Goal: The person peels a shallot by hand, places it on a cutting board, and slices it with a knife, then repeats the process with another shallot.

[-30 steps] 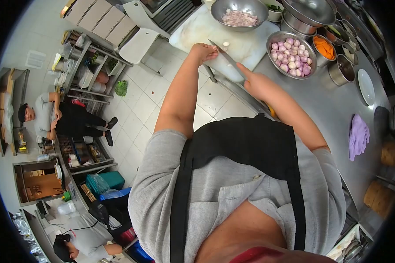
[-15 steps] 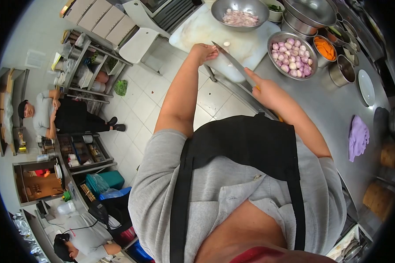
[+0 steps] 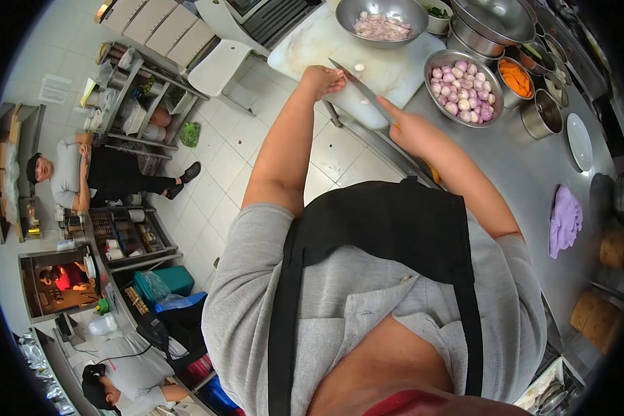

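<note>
My right hand is closed round the handle of a long knife, whose blade points up and left over the white cutting board. At the board's near edge, my left hand has its fingers drawn together by the knife tip; whatever they may hold is too small to name. A small peeled white bulb lies on the board beside the blade. A metal bowl of sliced pieces stands at the board's far end. Right of the board is a bowl of purple and white shallots.
On the steel counter are a container of orange slices, a metal pot, a white oval dish and a purple cloth. A white chair stands beyond the board. Other people are at the left.
My right hand and the knife have shifted slightly up and left. A person at the left has moved their feet, and a person in red now shows in the opening.
</note>
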The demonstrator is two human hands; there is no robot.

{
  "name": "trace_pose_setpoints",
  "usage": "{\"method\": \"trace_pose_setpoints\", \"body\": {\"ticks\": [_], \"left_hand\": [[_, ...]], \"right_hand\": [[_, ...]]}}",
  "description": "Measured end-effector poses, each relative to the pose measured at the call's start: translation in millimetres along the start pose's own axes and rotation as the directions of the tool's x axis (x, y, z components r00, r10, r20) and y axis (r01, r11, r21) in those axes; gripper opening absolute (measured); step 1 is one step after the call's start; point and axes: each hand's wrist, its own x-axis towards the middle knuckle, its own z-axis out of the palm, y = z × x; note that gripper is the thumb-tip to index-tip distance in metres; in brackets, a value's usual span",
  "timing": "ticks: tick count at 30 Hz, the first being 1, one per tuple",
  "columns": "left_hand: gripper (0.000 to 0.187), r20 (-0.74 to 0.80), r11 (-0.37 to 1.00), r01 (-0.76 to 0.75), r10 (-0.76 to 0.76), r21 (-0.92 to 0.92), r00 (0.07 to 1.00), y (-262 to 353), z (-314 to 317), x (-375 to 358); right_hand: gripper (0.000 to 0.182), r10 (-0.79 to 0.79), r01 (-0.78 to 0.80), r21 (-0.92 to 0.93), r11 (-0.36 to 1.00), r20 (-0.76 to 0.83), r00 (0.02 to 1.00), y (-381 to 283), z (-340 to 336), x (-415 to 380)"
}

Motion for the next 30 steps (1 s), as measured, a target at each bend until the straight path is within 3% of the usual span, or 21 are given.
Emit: {"method": "trace_pose_setpoints", "body": {"ticks": [8,17,30], "left_hand": [[0.019,-0.009,1.000,-0.001,0.000,-0.025,1.000,0,0,-1],[0.018,0.019,1.000,0.020,-0.020,-0.008,1.000,-6,-4,7],[0.018,0.024,1.000,0.024,-0.024,-0.015,0.999,-4,-4,6]], "right_hand": [[0.068,0.061,-0.059,-0.022,0.998,0.060,0.996,-7,-6,-16],[0.066,0.029,-0.029,-0.027,0.999,-0.017,0.999,-10,-14,-36],[0.067,0.038,-0.038,-0.011,0.999,0.000,0.999,-5,-10,-29]]}}
